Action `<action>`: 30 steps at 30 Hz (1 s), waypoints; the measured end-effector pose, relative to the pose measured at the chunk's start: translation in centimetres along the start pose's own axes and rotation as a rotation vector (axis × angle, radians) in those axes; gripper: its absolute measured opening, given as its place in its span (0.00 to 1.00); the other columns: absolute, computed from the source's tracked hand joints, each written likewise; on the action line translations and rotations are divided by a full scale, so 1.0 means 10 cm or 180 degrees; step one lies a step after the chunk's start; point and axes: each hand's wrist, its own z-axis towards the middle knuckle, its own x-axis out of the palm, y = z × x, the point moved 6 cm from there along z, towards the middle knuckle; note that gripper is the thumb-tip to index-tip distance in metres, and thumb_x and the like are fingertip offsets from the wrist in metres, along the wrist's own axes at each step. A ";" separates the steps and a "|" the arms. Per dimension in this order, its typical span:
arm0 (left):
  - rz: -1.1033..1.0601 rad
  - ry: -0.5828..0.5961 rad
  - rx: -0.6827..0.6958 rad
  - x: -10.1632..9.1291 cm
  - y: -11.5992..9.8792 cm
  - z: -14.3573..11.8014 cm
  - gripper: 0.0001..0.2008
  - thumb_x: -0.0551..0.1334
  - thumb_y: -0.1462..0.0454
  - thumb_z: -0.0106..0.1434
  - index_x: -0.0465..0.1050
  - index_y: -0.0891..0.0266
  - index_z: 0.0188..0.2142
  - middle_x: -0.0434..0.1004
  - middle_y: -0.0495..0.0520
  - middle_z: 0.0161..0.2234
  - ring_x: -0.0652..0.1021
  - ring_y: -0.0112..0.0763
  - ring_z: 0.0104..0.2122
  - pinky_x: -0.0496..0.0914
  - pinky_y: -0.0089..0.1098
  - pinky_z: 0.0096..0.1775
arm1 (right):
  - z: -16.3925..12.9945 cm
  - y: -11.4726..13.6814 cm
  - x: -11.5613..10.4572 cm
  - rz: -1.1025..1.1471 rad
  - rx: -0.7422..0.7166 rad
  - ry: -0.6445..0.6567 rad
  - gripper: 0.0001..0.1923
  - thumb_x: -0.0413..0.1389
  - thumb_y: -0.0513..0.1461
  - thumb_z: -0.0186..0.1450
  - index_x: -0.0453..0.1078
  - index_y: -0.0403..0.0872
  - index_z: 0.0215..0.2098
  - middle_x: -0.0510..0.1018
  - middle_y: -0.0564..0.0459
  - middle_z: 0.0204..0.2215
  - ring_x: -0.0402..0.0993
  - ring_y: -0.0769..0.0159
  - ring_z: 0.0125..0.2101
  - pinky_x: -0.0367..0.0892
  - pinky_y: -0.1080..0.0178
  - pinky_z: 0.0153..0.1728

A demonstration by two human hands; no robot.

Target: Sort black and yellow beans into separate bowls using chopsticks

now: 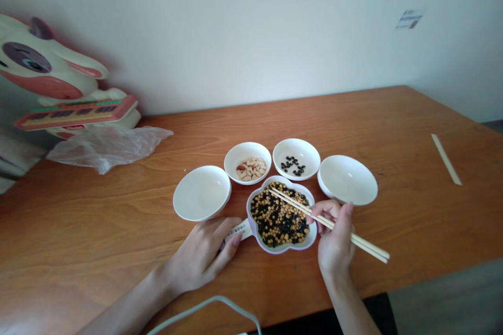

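Note:
My left hand (210, 251) is closed round the short handle of a flower-shaped dish (290, 247) with a lilac rim. Mixed black and yellow beans (277, 220) fill the dish. In my right hand (336, 235) is a pair of chopsticks (365, 245), their tips over the beans at the far side of the dish. Whether the tips pinch a bean is too small to tell. Behind the dish, one white bowl (231, 154) holds peanuts (251, 169) and another (310, 153) holds some black beans (293, 165).
Bare white bowls stand at the left (200, 193) and right (348, 180) of the row. A cow-shaped toy keyboard (78, 110) and a clear plastic bag (113, 146) lie at the back left. A paper chopstick sleeve (446, 158) lies far right; a white cable (212, 301) runs in front.

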 end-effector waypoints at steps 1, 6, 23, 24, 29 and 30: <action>0.0002 0.0005 0.0006 0.00 0.00 0.00 0.13 0.52 0.61 0.78 0.70 0.57 0.55 0.83 0.57 0.46 0.82 0.38 0.42 0.75 0.36 0.47 | 0.00 0.00 0.00 0.0007 0.0008 -0.0004 0.36 0.39 0.63 0.74 0.69 0.48 0.24 0.70 0.54 0.19 0.57 0.68 0.21 0.52 0.61 0.24; -0.0035 0.0108 -0.0079 0.01 0.03 -0.01 0.12 0.52 0.61 0.77 0.70 0.57 0.55 0.82 0.56 0.46 0.82 0.38 0.42 0.74 0.36 0.47 | 0.00 0.00 0.00 0.0050 0.0065 0.0037 0.36 0.38 0.63 0.74 0.69 0.49 0.24 0.71 0.54 0.19 0.57 0.68 0.20 0.51 0.61 0.23; -0.0127 0.0215 -0.0106 0.04 0.04 -0.01 0.11 0.51 0.62 0.78 0.69 0.57 0.53 0.81 0.56 0.48 0.80 0.38 0.43 0.71 0.37 0.48 | 0.05 0.00 0.03 0.0068 0.0050 0.0091 0.39 0.37 0.65 0.72 0.69 0.49 0.23 0.70 0.53 0.18 0.60 0.68 0.20 0.51 0.62 0.23; -0.0131 0.0218 -0.0109 0.05 0.04 -0.01 0.11 0.51 0.62 0.78 0.69 0.57 0.54 0.80 0.55 0.48 0.80 0.38 0.43 0.71 0.37 0.48 | 0.05 0.00 0.03 0.0068 0.0052 0.0083 0.39 0.37 0.66 0.72 0.69 0.49 0.23 0.70 0.54 0.17 0.60 0.68 0.20 0.51 0.62 0.23; -0.0124 0.0224 -0.0111 0.06 0.06 -0.01 0.11 0.51 0.62 0.79 0.68 0.56 0.55 0.80 0.55 0.48 0.80 0.38 0.44 0.71 0.37 0.48 | 0.06 0.03 0.05 0.0075 0.0061 0.0006 0.39 0.37 0.66 0.72 0.67 0.49 0.22 0.69 0.54 0.16 0.58 0.68 0.18 0.50 0.61 0.23; -0.0128 0.0231 -0.0112 0.06 0.06 -0.01 0.11 0.51 0.62 0.79 0.68 0.56 0.55 0.80 0.55 0.48 0.80 0.38 0.44 0.71 0.37 0.48 | 0.07 0.03 0.06 0.0079 0.0063 -0.0007 0.39 0.37 0.66 0.72 0.67 0.49 0.22 0.69 0.54 0.16 0.59 0.68 0.18 0.51 0.61 0.23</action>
